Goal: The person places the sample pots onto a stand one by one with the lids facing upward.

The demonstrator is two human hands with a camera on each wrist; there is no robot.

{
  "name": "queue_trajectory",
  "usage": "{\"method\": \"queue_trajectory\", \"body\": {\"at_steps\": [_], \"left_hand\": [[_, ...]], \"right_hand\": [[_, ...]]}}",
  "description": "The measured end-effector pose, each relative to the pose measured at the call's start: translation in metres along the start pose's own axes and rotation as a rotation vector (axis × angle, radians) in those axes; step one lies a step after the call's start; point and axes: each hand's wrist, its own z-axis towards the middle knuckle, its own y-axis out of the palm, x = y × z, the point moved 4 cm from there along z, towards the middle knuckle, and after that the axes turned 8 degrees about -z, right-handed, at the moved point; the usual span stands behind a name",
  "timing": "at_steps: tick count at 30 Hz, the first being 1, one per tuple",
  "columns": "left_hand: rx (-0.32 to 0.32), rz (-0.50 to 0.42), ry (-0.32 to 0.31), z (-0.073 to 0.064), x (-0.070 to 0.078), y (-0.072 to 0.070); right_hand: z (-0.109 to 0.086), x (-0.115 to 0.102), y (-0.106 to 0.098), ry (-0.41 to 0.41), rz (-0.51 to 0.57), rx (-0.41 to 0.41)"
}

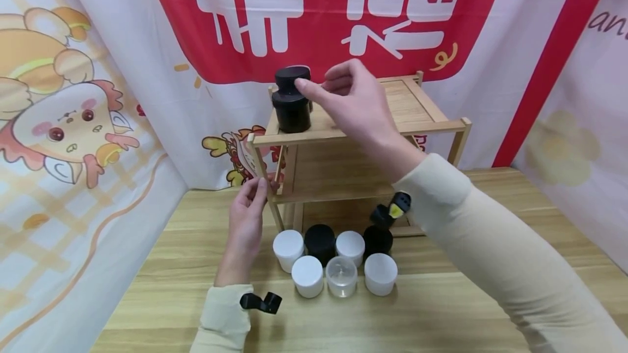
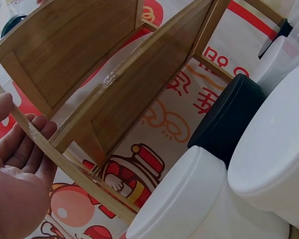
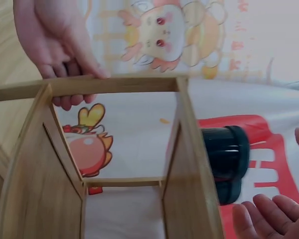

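Observation:
A wooden shelf rack (image 1: 358, 198) stands on the table, and my left hand (image 1: 247, 214) holds its left front post, the thumb in front and the fingers (image 2: 40, 144) behind. Two black jars (image 3: 224, 149) stand at the left end of the rack's top board; in the head view the front jar (image 1: 293, 116) partly hides the other. My right hand (image 1: 355, 97) is beside them, thumb and fingers spread apart. Its thumb overlaps the upper jar in the head view, but the right wrist view shows the fingers (image 3: 271, 216) near the jars without closing round them.
Several lidded jars stand close together before the rack: a white jar (image 1: 307, 277), a black jar (image 1: 320, 241), a clear jar (image 1: 342, 278) and others. A printed cloth (image 1: 147, 97) hangs behind and beside the wooden table (image 1: 167, 282).

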Motion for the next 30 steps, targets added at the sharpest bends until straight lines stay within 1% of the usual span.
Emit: {"method": "queue_trajectory", "body": {"at_steps": [3, 6, 9, 13, 18, 22, 26, 30], "left_hand": [[-0.002, 0.015, 0.007, 0.001, 0.0, 0.0], [0.003, 0.015, -0.001, 0.002, -0.001, 0.0], [0.015, -0.003, -0.011, 0.002, -0.002, -0.001], [0.019, -0.023, -0.008, 0.002, -0.003, -0.001], [0.022, -0.013, -0.013, 0.002, -0.003, -0.001], [0.018, -0.008, -0.021, 0.001, -0.004, 0.0], [0.011, -0.014, -0.018, 0.002, -0.005, 0.001], [0.014, -0.014, -0.015, 0.002, -0.004, 0.001]], "right_hand": [[-0.013, 0.006, -0.014, -0.006, 0.045, -0.013], [-0.025, 0.017, -0.026, -0.015, 0.087, -0.047], [-0.036, 0.032, -0.035, -0.03, 0.118, -0.079], [-0.051, 0.056, -0.041, -0.045, 0.124, -0.109], [-0.071, 0.091, -0.039, -0.04, 0.067, -0.15], [-0.09, 0.122, -0.034, -0.047, 0.039, -0.16], [-0.105, 0.152, -0.029, -0.061, 0.012, -0.133], [-0.115, 0.179, -0.024, -0.067, -0.003, -0.097]]}}
